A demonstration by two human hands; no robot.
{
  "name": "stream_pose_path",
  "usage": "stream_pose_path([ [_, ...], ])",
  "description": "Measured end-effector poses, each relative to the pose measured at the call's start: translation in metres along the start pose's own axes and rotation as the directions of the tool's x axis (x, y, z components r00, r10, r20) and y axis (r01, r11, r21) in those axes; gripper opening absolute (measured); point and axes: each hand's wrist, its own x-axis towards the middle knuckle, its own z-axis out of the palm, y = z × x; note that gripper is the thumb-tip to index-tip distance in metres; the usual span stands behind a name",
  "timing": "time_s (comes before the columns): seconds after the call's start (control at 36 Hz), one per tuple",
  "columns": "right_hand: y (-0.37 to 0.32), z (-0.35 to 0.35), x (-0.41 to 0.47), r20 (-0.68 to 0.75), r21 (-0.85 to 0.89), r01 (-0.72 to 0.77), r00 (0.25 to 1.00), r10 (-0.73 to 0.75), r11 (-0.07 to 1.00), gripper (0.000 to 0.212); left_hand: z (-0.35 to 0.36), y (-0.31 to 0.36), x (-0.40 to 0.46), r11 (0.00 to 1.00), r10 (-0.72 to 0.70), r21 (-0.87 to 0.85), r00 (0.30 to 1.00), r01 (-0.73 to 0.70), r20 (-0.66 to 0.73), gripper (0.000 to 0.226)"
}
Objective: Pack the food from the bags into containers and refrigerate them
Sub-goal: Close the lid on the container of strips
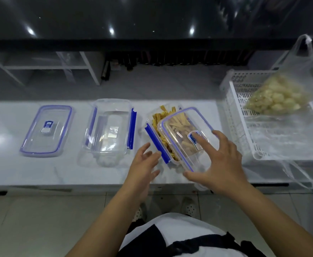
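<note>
A clear container (pixel 156 117) full of yellow-brown food strips sits near the middle of the white counter, its blue clasp (pixel 157 145) flipped open on the left. A clear lid (pixel 181 134) with a blue seal lies askew over it. My right hand (pixel 220 164) holds this lid at its near edge, fingers spread on top. My left hand (pixel 144 164) hovers open beside the blue clasp. To the left stands an empty container (pixel 109 130) with blue clasps, and further left its lid (pixel 47 130) lies flat. A plastic bag of pale food chunks (pixel 276 97) rests in the white basket.
The white slotted basket (pixel 233 115) stands at the right end of the counter, with loose clear plastic draped over it. The counter's front edge (pixel 77 186) runs just before my body. Behind the counter are white shelves and a dark glossy surface.
</note>
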Motion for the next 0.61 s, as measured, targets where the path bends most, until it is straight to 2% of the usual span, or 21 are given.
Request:
stream_pose_path([
  [0.08, 0.009, 0.012, -0.014, 0.005, -0.045, -0.018, 1.0, 0.018, 0.999, 0.106, 0.001, -0.002, 0.01, 0.995, -0.097, -0.013, 0.995, 0.097, 0.037, 0.06],
  [0.25, 0.022, 0.028, -0.023, 0.014, -0.083, -0.057, 0.998, 0.058, 0.995, 0.104, 0.008, 0.005, 0.036, 0.966, -0.207, -0.148, 0.977, 0.213, 0.053, 0.05],
  [0.5, 0.008, 0.029, 0.0, 0.049, -0.138, -0.069, 0.996, 0.076, 0.988, 0.104, 0.004, -0.005, 0.044, 0.987, -0.126, -0.102, 0.992, 0.126, 0.003, 0.054],
  [0.61, 0.001, 0.023, -0.002, -0.016, -0.109, -0.095, 0.995, 0.094, 0.989, 0.105, 0.0, -0.008, 0.045, 0.992, -0.088, -0.093, 0.996, 0.089, 0.016, 0.054],
])
